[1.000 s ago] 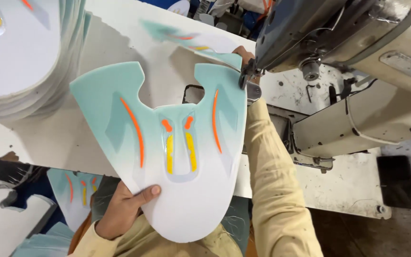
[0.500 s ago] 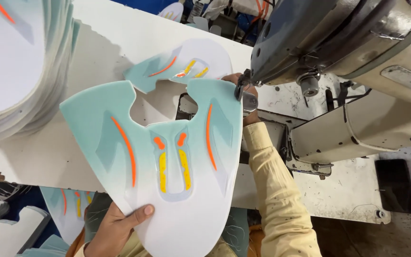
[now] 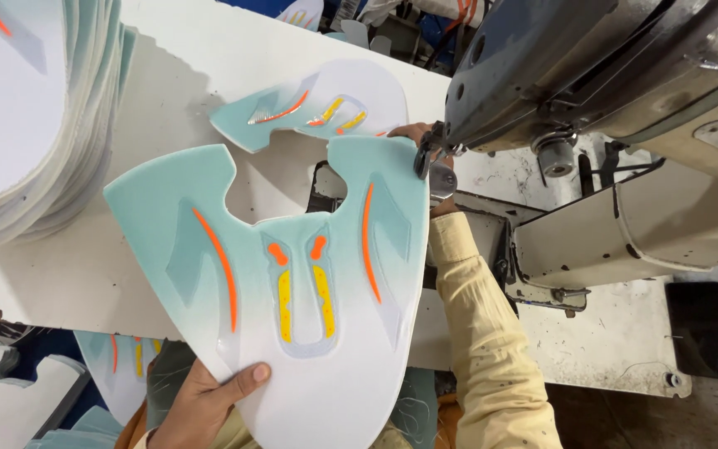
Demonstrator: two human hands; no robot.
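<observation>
a: what does the left hand [image 3: 209,399] hold?
b: it grips the bottom edge of the big teal and white shoe piece [image 3: 292,283], thumb on top.
a: and the right hand [image 3: 422,137]?
b: it is at the piece's far corner, under the sewing machine [image 3: 592,75]. i cannot tell if it is open or closed.
a: anything past it?
b: another shoe piece [image 3: 317,104] lies on the desk [image 3: 176,58].

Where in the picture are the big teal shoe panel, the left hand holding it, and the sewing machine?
teal shoe panel [image 3: 292,274]: head view, on its centre by the yellow stripes.
left hand [image 3: 205,399]: head view, on its middle, below the thumb.
sewing machine [image 3: 542,58]: head view, on its dark head.
</observation>
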